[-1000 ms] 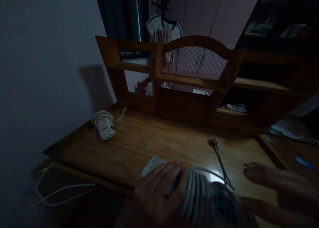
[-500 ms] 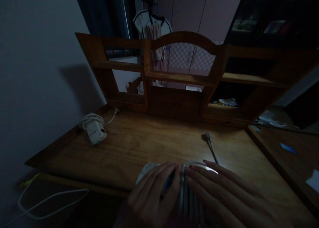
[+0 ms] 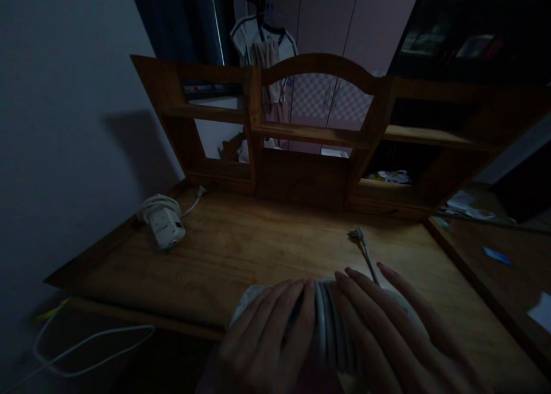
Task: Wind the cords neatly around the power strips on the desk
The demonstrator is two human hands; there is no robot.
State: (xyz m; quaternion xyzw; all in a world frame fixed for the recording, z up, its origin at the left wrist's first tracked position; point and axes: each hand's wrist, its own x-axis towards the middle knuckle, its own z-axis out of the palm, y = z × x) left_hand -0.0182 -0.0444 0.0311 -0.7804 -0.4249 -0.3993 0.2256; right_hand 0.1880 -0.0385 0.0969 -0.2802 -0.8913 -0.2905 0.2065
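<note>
At the desk's near edge, a white power strip point(image 3: 246, 300) lies crosswise under both hands, with its grey-white cord point(image 3: 329, 325) wound round the middle in several side-by-side turns. My left hand point(image 3: 267, 336) is wrapped over the strip's left part, with the fingers together beside the coils. My right hand point(image 3: 383, 331) lies across the right part, gripping from above with long, slightly parted fingers against the turns. The strip's right end shows pale between those fingers. Beyond the right hand, the cord's plug point(image 3: 360, 236) rests on the desk. The palms hide most of the strip.
A second power strip point(image 3: 167, 227) with bundled cord sits at the left by the wall. A wooden shelf unit point(image 3: 301, 178) lines the desk's back. A loose white cable point(image 3: 99, 331) loops below the left edge. To the right, a blue packet point(image 3: 497, 255) lies on another surface.
The raised cord loop near my right hand now lies down among the turns. My right hand has shifted and its fingers have spread, exposing more of the strip's right end.
</note>
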